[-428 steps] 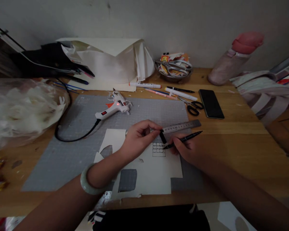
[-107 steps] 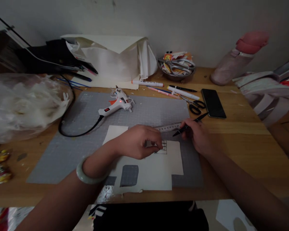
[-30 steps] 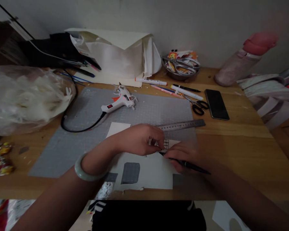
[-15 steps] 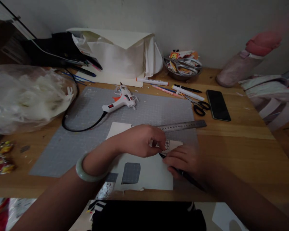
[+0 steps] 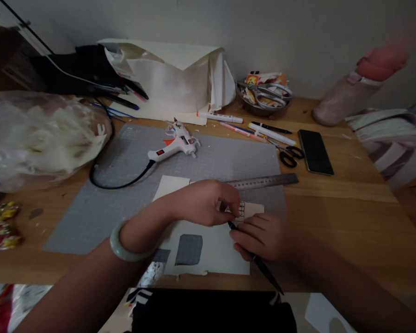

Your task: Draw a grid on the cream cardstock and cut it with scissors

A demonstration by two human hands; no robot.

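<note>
My right hand (image 5: 261, 236) is closed round a dark pen (image 5: 261, 268), its tip pointing up and left close to my left fingertips. My left hand (image 5: 210, 203) is curled, thumb and forefinger pinched at the left side of a small white card (image 5: 254, 209) with a black grid drawn on it. Part of that card is hidden by the fingers. Beneath both hands lies a larger white sheet (image 5: 218, 254) with a rectangular opening showing the grey mat. A steel ruler (image 5: 270, 181) lies just beyond my hands.
A white glue gun (image 5: 175, 145) lies on the grey cutting mat (image 5: 131, 143). Scissors (image 5: 287, 157), markers (image 5: 272, 134) and a phone (image 5: 315, 151) are at right. Behind stand a metal bowl (image 5: 263, 110) and a pink-capped bottle (image 5: 346, 99). A plastic bag (image 5: 38, 143) fills the left.
My right hand has shifted slightly left, and the pen's rear end has swung down toward the table's front edge. The left hand has stayed nearly in place.
</note>
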